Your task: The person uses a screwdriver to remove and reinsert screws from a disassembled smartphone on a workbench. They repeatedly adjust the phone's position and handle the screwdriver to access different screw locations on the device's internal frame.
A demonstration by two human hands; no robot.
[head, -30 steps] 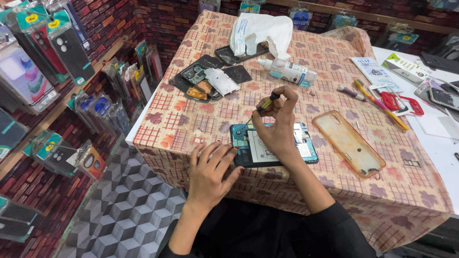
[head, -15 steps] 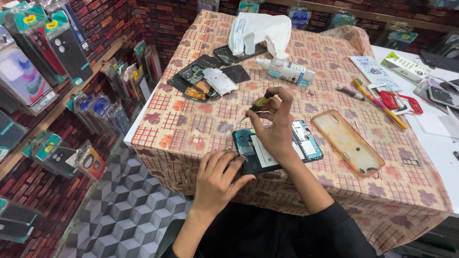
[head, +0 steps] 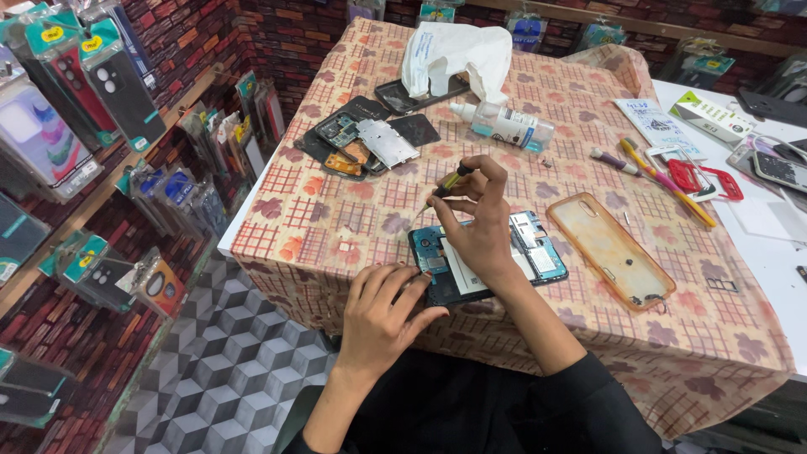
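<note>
An opened phone [head: 534,252] with its back off, blue frame and white battery showing, lies on the patterned tablecloth [head: 319,219] near the front edge. My left hand [head: 388,315] rests at the phone's near left corner, fingers touching it. My right hand [head: 477,214] hovers over the phone's middle and pinches a small screwdriver [head: 454,180] with a yellow and black handle, its tip pointing down-left toward the phone.
A clear yellowed phone case [head: 609,250] lies to the right. Loose phone parts and a metal plate [head: 366,143] sit at the left rear, with a white squeeze bottle [head: 503,124] and white plastic bag [head: 458,52] behind. Tools [head: 664,178] lie at right; packaged cases [head: 76,101] hang left.
The view has shifted a little. My right hand has lifted the screwdriver slightly and moved left over the phone. My left hand has slid up to the phone's near left corner.
</note>
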